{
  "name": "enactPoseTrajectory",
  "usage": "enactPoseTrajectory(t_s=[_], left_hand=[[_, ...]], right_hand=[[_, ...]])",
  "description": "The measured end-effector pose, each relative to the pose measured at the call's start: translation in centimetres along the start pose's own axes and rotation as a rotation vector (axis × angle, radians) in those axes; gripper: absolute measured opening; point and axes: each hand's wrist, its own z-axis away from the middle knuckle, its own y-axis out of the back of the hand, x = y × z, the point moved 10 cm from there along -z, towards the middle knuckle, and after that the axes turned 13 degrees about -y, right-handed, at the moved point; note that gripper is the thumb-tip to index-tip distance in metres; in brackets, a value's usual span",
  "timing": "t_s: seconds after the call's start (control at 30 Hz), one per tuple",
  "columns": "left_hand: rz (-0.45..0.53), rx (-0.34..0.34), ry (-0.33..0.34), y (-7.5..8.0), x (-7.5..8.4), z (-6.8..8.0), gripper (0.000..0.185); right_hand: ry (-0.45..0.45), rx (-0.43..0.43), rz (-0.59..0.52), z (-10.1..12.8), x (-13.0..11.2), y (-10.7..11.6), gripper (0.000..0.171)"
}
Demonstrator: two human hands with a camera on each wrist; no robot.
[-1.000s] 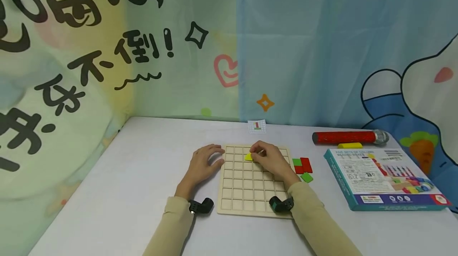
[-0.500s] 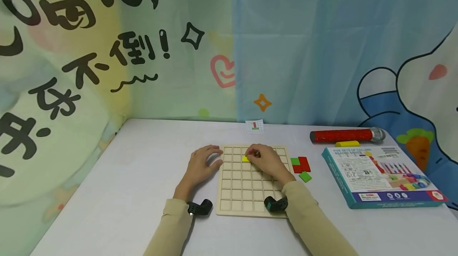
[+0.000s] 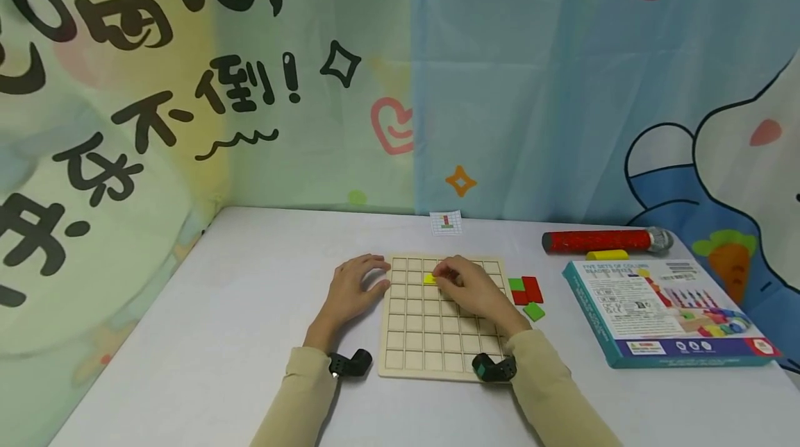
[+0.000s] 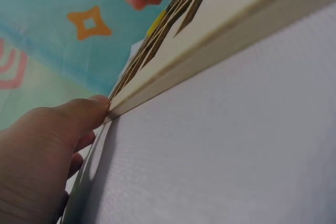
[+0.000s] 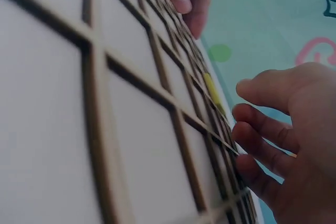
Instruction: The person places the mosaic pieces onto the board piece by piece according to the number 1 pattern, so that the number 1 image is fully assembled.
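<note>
My left hand [image 3: 357, 287] rests at the left edge of a pale wooden grid board [image 3: 412, 343], fingers relaxed. In the left wrist view its thumb [image 4: 86, 113] touches the board's side. A small yellow tile [image 3: 428, 279] lies in a cell near the board's far side. Just right of that tile hovers my right hand [image 3: 471, 289], its fingers bent. The right wrist view shows a gap between its thumb [image 5: 268, 88] and fingers, with nothing held. Beyond them the yellow tile [image 5: 212, 90] sits among the grid bars.
Red tiles [image 3: 532, 289] and green tiles [image 3: 534, 311] lie right of the board. Farther right are a teal box [image 3: 675, 315], a red tube [image 3: 600, 241] and a yellow block [image 3: 607, 255]. A small pattern card [image 3: 446, 223] lies behind the board, before a printed curtain [image 3: 500, 86].
My right hand has set the yellow tile down in a grid cell and let go, its fingertips drawing slightly back. My left hand has stayed at the board's edge.
</note>
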Motion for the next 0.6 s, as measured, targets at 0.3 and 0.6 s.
enactPoseTrajectory(t_s=[0.3, 0.6], left_hand=[[0.003, 0.002, -0.001, -0.1, 0.1, -0.2, 0.029], [0.022, 0.005, 0.011, -0.2, 0.1, -0.1, 0.029]], right_hand=[[-0.014, 0.016, -0.017, 1.8, 1.4, 2.6, 0.018], [-0.092, 0.103, 0.047, 3.5, 4.4, 6.2, 0.019]])
